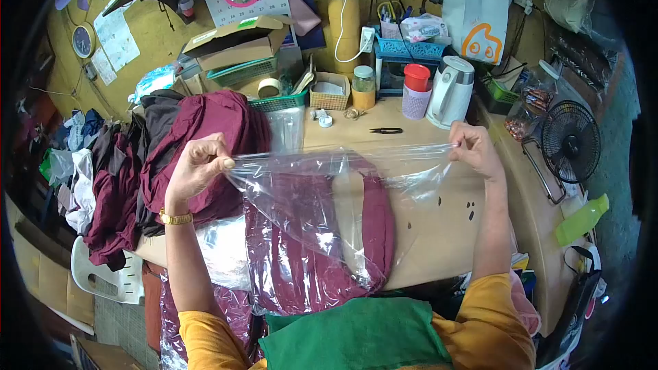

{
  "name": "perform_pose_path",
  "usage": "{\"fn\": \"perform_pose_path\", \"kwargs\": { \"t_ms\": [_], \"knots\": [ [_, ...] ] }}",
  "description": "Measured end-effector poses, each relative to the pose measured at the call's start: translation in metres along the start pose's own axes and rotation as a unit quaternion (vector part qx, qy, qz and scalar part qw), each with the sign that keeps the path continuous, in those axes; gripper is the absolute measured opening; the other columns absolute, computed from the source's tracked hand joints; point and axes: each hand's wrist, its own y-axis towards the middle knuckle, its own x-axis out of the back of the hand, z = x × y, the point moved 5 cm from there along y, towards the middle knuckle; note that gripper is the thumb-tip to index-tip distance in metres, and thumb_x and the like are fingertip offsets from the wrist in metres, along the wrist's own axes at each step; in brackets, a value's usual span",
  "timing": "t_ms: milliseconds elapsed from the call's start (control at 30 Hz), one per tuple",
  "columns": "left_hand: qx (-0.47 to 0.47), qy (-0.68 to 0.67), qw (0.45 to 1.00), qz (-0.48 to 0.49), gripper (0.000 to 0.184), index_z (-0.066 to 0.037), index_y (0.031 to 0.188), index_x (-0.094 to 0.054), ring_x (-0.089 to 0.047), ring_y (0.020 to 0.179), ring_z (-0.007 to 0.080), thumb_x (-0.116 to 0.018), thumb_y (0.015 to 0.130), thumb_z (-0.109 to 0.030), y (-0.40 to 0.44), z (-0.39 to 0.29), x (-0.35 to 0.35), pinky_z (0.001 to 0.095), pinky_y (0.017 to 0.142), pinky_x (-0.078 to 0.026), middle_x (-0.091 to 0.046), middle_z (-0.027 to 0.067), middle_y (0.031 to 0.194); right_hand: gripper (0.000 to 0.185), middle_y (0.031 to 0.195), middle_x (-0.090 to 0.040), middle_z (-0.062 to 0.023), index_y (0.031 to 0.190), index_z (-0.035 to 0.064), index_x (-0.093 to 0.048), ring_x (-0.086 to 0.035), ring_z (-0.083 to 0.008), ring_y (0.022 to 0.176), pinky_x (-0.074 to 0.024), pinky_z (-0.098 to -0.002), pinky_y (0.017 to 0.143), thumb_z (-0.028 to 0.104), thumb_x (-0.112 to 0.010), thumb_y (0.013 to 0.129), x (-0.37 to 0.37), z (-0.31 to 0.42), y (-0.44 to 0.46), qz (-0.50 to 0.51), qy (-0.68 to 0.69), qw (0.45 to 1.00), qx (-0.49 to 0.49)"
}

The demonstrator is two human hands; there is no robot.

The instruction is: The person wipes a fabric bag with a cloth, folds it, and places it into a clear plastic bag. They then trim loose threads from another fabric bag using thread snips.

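A clear plastic bag (295,195) is stretched taut between my two hands above the table. My left hand (200,166), with a gold watch on its wrist, pinches the bag's left corner. At the right corner, my right hand (474,151) pinches the plastic. Under and behind the clear film lies a maroon garment (288,260), partly seen through it, near the table's front edge. Another clear plastic sheet (223,250) lies left of the garment. A heap of maroon cloth (212,123) rests beyond my left hand.
Black snips (386,130) lie on the table (439,247). A white kettle (450,92), a purple cup (415,99) and a jar (363,88) stand at the back. To the right are a black fan (570,141) and a green bottle (581,220). A white chair (103,277) is at left.
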Motion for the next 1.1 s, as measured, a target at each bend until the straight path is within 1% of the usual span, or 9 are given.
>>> {"fn": "perform_pose_path", "kwargs": {
  "t_ms": [167,267,367,433,600,767,833,933,1100],
  "knots": [
    [-0.072,-0.008,0.997,-0.04,0.032,-0.006,0.075,-0.06,-0.049,0.11,0.0166,-0.078,0.085,-0.031,-0.013,0.007,0.001,0.0333,0.093,-0.04,-0.052,0.0087,0.123,0.032,0.085,-0.057,-0.0001,0.066,0.0108,-0.051,-0.052,-0.0142,0.087,-0.0386,-0.029,0.088,0.018,-0.079,0.079,0.004,0.019,-0.016,-0.042,0.06,0.993,0.09],
    [-0.17,-0.392,0.898,-0.103,0.027,-0.013,0.093,-0.058,-0.034,0.142,0.0329,-0.073,0.089,-0.035,-0.007,-0.01,-0.038,0.0481,0.117,-0.027,-0.042,0.019,0.149,0.032,0.079,-0.054,0.0014,0.069,0.012,-0.051,-0.051,-0.0126,0.078,-0.0409,-0.029,0.08,0.025,-0.075,0.085,-0.023,0.017,-0.013,-0.141,0.255,0.952,0.097],
    [-0.198,-0.635,0.746,-0.02,0.031,-0.015,0.089,-0.044,-0.06,0.071,0.0127,-0.069,0.093,-0.032,0.0,-0.014,-0.074,0.0274,0.068,-0.051,-0.06,0.001,0.089,0.028,0.071,-0.05,0.0038,0.075,0.0133,-0.052,-0.047,-0.0083,0.061,-0.0418,-0.0279,0.063,0.029,-0.067,0.093,-0.046,0.012,-0.012,-0.098,0.605,0.783,0.109],
    [-0.05,-0.29,0.935,-0.198,0.031,-0.015,0.09,-0.039,-0.041,0.055,-0.0004,-0.068,0.09,-0.004,-0.002,-0.043,-0.108,0.0171,0.047,-0.032,-0.043,-0.0085,0.066,0.021,0.07,-0.05,0.0068,0.08,0.01,-0.058,-0.042,-0.0028,0.056,-0.0367,-0.0222,0.053,0.021,-0.064,0.096,-0.075,0.017,-0.008,-0.131,0.414,0.899,0.05],
    [0.025,-0.169,0.983,-0.064,0.066,-0.003,0.139,-0.033,-0.043,0.066,-0.0001,-0.061,0.082,0.016,0.009,-0.046,-0.189,0.0157,0.056,-0.035,-0.05,-0.0021,0.09,0.02,0.085,-0.066,0.002,0.1,0.0031,-0.072,-0.053,-0.0058,0.067,-0.0433,-0.0245,0.056,0.006,-0.077,0.081,-0.17,0.077,-0.007,-0.048,0.013,0.999,0.021],
    [-0.002,-0.138,0.987,-0.077,0.077,-0.005,0.144,-0.03,-0.043,0.059,0.0076,-0.06,0.076,0.013,0.009,-0.027,-0.207,0.0222,0.051,-0.037,-0.047,0.0044,0.084,0.012,0.079,-0.064,0.0014,0.093,-0.0004,-0.07,-0.051,-0.0037,0.065,-0.0406,-0.0208,0.056,0.002,-0.076,0.082,-0.197,0.069,-0.005,-0.072,0.057,0.995,0.025],
    [0.088,-0.101,0.989,-0.066,0.071,-0.004,0.138,-0.034,-0.053,0.067,0.0166,-0.064,0.075,0.009,0.0,-0.034,-0.203,0.0301,0.066,-0.045,-0.051,0.0099,0.092,0.01,0.074,-0.06,0.0037,0.088,-0.0012,-0.069,-0.047,-0.0011,0.063,-0.0365,-0.0175,0.055,0.002,-0.077,0.082,-0.195,0.062,-0.005,-0.101,0.144,0.984,0.005],
    [-0.125,0.149,0.972,-0.13,0.035,-0.007,0.104,-0.052,-0.054,0.088,0.0266,-0.066,0.075,0.007,-0.014,-0.058,-0.189,0.0386,0.094,-0.041,-0.051,0.0068,0.084,0.004,0.08,-0.067,-0.0012,0.086,-0.0033,-0.066,-0.061,-0.0046,0.075,-0.0526,-0.0228,0.068,-0.005,-0.066,0.089,-0.17,0.043,-0.005,-0.127,0.139,0.98,-0.07],
    [-0.11,0.169,0.979,-0.041,0.021,-0.009,0.073,-0.056,-0.053,0.087,0.0226,-0.061,0.068,0.011,-0.018,-0.047,-0.201,0.043,0.103,-0.032,-0.045,0.0041,0.081,0.011,0.088,-0.068,-0.0091,0.095,-0.002,-0.063,-0.065,-0.0152,0.07,-0.0541,-0.0266,0.071,-0.008,-0.065,0.085,-0.163,0.066,-0.008,-0.203,-0.057,0.977,0.029]
  ]
}}
